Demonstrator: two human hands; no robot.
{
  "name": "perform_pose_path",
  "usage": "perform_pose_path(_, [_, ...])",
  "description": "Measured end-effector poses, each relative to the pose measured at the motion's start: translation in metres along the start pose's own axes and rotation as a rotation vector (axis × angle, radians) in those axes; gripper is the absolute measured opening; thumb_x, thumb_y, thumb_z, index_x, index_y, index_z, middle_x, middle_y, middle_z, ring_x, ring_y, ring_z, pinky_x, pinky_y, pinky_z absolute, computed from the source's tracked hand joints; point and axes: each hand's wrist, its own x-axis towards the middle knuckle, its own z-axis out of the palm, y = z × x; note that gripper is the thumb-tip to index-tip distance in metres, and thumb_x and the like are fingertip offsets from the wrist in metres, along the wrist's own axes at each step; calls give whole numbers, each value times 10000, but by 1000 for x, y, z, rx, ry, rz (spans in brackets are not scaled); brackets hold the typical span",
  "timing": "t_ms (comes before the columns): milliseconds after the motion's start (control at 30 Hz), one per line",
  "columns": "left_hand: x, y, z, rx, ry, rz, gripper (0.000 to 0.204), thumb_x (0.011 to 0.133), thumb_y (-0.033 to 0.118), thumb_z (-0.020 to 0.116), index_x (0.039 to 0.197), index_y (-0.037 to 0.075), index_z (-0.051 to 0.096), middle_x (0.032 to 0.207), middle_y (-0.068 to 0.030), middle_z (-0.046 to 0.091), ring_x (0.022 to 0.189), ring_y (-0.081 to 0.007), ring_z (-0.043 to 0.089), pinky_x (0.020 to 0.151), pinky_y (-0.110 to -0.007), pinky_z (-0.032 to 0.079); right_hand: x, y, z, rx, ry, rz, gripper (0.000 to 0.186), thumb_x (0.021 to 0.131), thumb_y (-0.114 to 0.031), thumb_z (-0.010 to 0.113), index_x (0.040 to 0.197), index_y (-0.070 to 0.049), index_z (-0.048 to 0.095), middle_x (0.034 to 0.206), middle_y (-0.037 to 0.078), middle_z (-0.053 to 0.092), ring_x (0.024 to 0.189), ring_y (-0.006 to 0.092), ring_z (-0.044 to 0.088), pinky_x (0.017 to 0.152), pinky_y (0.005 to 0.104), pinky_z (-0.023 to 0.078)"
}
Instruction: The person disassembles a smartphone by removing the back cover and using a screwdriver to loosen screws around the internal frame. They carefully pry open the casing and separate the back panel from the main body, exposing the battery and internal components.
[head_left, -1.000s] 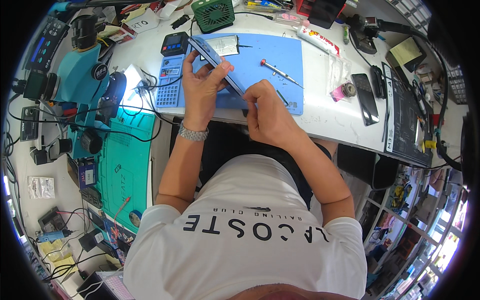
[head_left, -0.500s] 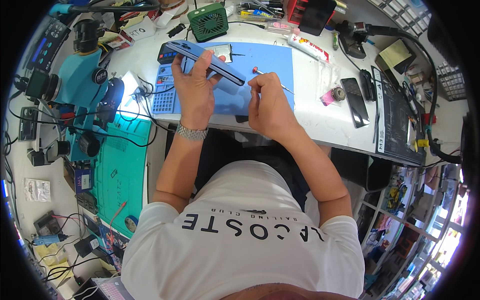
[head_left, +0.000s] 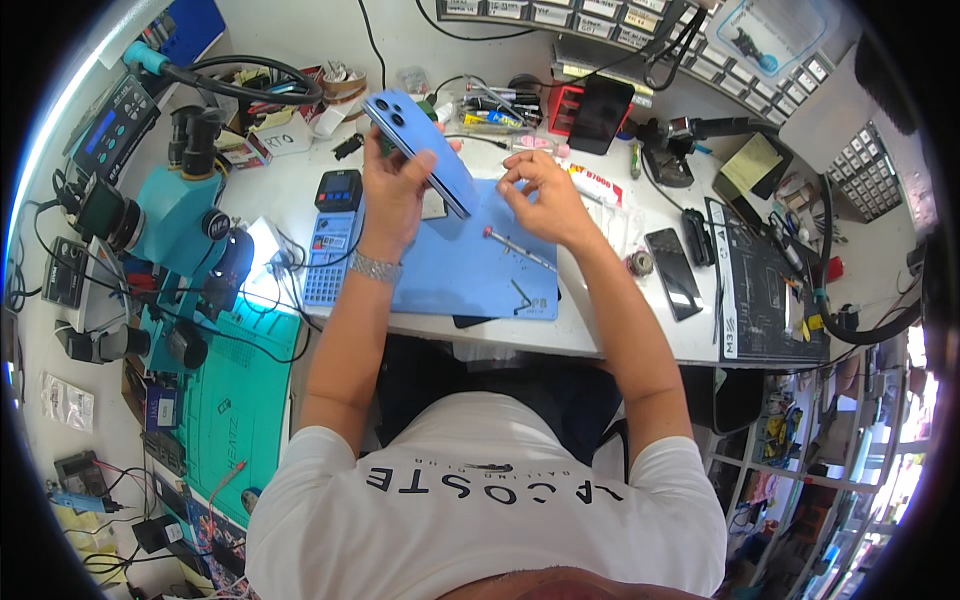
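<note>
My left hand (head_left: pixel 390 205) grips a blue smartphone (head_left: pixel 449 172) by its long sides. The phone is tilted above the mat, its back with the camera lenses facing up. To its right, my right hand (head_left: pixel 545 195) hovers with thumb and forefinger pinched together and the other fingers bent. Anything between those fingertips is too small to make out. Below the right hand, a thin screwdriver (head_left: pixel 518 248) with a red end lies on the blue work mat (head_left: pixel 450 275). A flat piece partly hidden behind the phone rests on the mat.
At the left stand a teal microscope (head_left: pixel 180 215) and a green mat (head_left: pixel 235 400), with loose cables between. A dark phone (head_left: pixel 675 272) and a black mat (head_left: pixel 765 290) lie at the right. Pens, a red stand (head_left: pixel 565 108) and drawer units (head_left: pixel 600 28) fill the back.
The view has shifted, showing more of the back wall. My left hand has turned the phone so its back shows more. My right hand has lifted away from the screwdriver, its outer fingers loosening.
</note>
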Motion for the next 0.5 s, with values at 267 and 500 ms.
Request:
perform_pose_path(267, [-16,-21,2,179,-55,-52,907,849,-13,861,1583,72,334,1387,-234,625,1206,-315,692,1017,-448,598,-19,-38,4,341,-147,92,449,983,-250,758,1339,1,653,1182,153,754,1017,230,750,738,332,590])
perform_pose_path(500, [-15,-12,-8,-367,63,-409,492,1037,71,612,1494,31,436,1369,-178,651,1225,-297,692,1024,-443,602,-13,-19,8,644,93,374,242,1083,-146,567,1187,32,693,977,42,737,801,69,606,733,277,519])
